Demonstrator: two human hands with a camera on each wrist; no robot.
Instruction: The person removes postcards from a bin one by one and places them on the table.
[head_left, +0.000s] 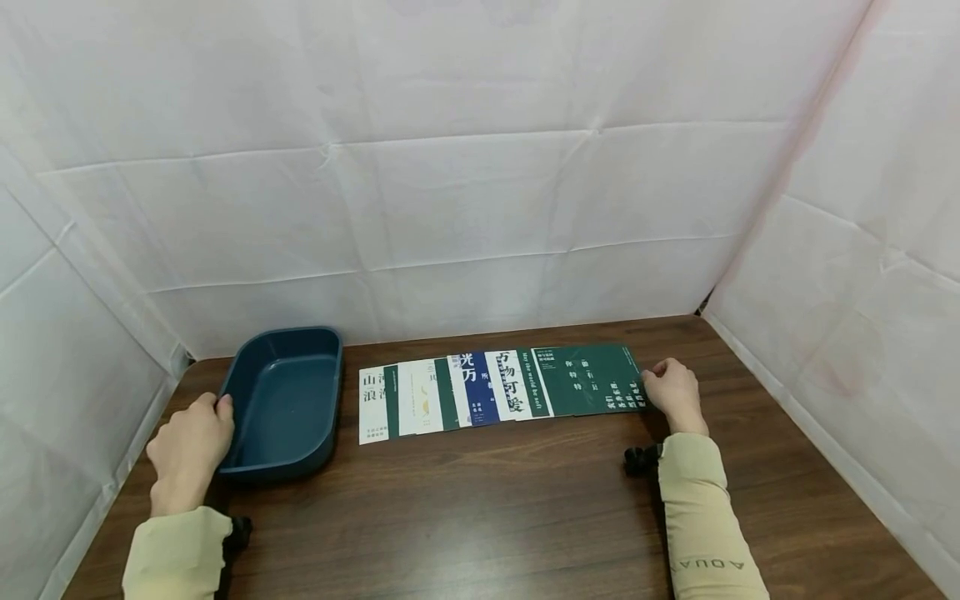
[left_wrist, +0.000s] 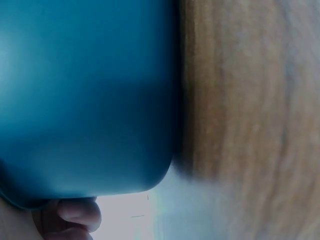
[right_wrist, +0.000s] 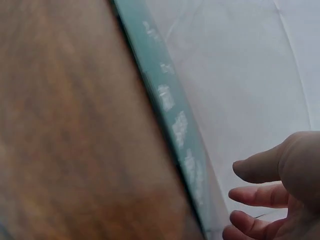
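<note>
My left hand [head_left: 193,440] grips the left rim of a dark blue rectangular bin [head_left: 288,408], its thumb over the rim. In the left wrist view the bin's outer wall [left_wrist: 85,100] fills the left side, with curled fingers [left_wrist: 79,212] at the rim. A row of overlapping printed cards [head_left: 480,389], white, green and blue with Chinese characters, lies right of the bin. At the row's right end is a dark green card [head_left: 588,381]. My right hand [head_left: 677,390] is at that card's right edge; in the right wrist view its thumb and fingers are spread apart, holding nothing.
The bin and cards lie on a dark brown wooden table [head_left: 465,517]. White sheeting [head_left: 465,200] hangs behind the table and along both sides. A small black device [head_left: 641,460] sits by the right wrist.
</note>
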